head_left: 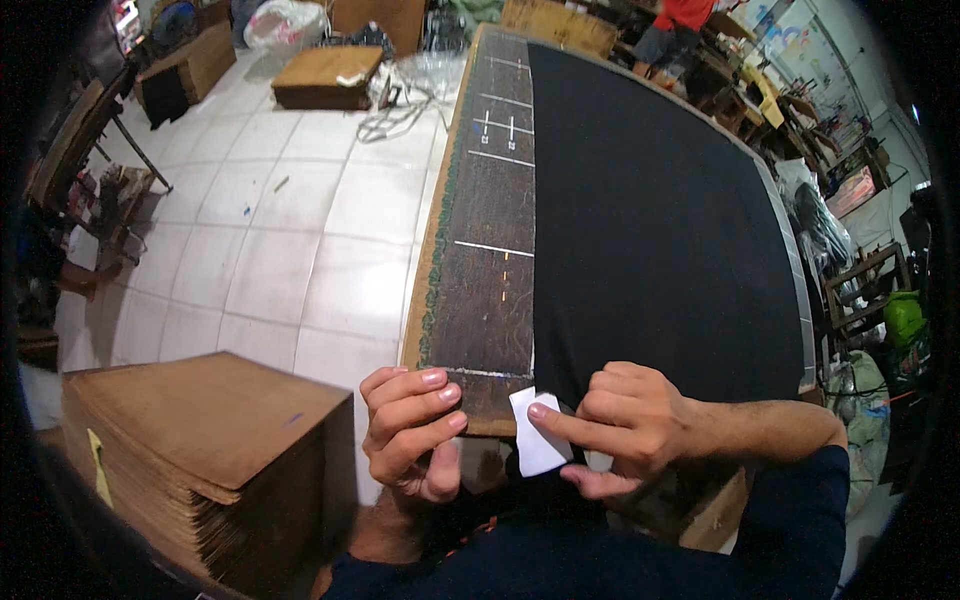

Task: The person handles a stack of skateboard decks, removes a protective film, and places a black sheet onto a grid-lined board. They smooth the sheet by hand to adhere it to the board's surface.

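A small white piece of paper or card lies at the near edge of the long table, where the black fabric meets the dark marked strip. The index finger of my right hand rests on its upper face, with the thumb at its lower right edge. The other fingers of that hand curl inward over the fabric. My left hand is at the strip's near left corner, fingers half bent and apart, with nothing visible in them. The black fabric is spread flat along the table.
A stack of brown boards stands at the near left on a white tiled floor. Farther off is a brown box beside loose cord. A person in red is beyond the table; cluttered benches line the right.
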### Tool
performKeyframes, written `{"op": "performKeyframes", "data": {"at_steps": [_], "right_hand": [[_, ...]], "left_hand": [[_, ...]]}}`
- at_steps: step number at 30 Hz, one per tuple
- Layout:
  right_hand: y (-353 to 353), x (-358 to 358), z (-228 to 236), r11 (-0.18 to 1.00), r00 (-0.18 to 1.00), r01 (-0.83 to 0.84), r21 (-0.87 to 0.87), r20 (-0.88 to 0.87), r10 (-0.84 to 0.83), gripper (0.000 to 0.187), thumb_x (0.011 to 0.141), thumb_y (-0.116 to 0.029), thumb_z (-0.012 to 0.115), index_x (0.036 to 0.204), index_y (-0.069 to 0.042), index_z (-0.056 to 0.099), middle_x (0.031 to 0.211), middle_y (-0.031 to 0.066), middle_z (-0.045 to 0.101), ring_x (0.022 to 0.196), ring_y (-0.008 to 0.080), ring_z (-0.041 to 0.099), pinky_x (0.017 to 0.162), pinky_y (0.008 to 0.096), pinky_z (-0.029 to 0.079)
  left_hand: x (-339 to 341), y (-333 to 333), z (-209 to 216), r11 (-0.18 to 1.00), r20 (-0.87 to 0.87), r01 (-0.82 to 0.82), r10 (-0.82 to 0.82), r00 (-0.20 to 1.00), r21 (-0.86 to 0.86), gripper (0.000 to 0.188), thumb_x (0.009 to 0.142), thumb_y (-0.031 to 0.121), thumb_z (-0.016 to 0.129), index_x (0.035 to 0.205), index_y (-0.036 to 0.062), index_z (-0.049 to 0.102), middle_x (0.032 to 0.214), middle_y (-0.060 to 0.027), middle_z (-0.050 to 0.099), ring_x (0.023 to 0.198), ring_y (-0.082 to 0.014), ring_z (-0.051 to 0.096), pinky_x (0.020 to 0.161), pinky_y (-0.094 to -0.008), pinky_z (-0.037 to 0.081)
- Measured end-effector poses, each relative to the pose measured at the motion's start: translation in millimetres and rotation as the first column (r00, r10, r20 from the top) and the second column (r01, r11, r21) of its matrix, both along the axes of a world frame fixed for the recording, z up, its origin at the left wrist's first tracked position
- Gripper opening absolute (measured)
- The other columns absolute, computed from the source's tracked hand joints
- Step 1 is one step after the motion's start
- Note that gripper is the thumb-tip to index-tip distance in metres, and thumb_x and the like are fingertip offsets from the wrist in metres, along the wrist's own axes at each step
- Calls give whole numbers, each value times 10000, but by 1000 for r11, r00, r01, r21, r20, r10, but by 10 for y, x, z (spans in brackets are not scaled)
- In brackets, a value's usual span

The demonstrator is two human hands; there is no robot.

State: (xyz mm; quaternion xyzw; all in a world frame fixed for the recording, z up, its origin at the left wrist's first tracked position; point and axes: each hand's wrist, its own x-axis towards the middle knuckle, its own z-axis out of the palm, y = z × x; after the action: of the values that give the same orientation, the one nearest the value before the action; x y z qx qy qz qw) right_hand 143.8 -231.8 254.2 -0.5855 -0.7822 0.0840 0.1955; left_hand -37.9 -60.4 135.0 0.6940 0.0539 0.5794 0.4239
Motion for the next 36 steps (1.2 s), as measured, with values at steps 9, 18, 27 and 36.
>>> {"op": "performKeyframes", "data": {"at_steps": [9, 18, 27, 36], "right_hand": [[226, -79, 267, 913, 837, 401, -73, -377, -397, 327, 826, 16, 709, 1144, -55, 692, 1000, 116, 634, 900, 291, 662, 742, 382, 551], [768, 348, 433, 820, 982, 90, -566, -88, -168, 258, 888, -20, 772, 1125, -74, 685, 1259, 142, 543, 1117, 315, 665, 910, 409, 597], [760, 537, 390, 855, 939, -84, -512, -328, -104, 183, 962, -146, 734, 1093, -66, 634, 1152, 121, 633, 1090, 349, 666, 875, 482, 544], [745, 612, 152, 930, 884, -23, -368, -442, -153, 312, 856, -237, 843, 1059, -124, 633, 915, 91, 742, 883, 344, 743, 724, 447, 570]], "left_hand": [[-350, -689, 757, 782, -414, -162, -132, 901, -602, 114, 920, 67, 715, 906, 13, 616, 968, -107, 666, 942, -228, 631, 860, -369, 508], [-95, -817, 739, 392, -271, -104, -400, 876, -914, 198, 948, 76, 808, 1020, -20, 651, 846, -32, 703, 715, -56, 631, 637, -211, 518], [-157, -762, 967, 810, -676, -379, -28, 736, -447, 138, 941, 122, 779, 965, -14, 776, 875, -83, 761, 685, -133, 700, 637, -314, 562], [137, -808, 1246, 857, -746, -424, 74, 662, -292, 105, 899, 110, 794, 932, 12, 781, 855, -116, 725, 768, -234, 703, 713, -351, 535]]}}
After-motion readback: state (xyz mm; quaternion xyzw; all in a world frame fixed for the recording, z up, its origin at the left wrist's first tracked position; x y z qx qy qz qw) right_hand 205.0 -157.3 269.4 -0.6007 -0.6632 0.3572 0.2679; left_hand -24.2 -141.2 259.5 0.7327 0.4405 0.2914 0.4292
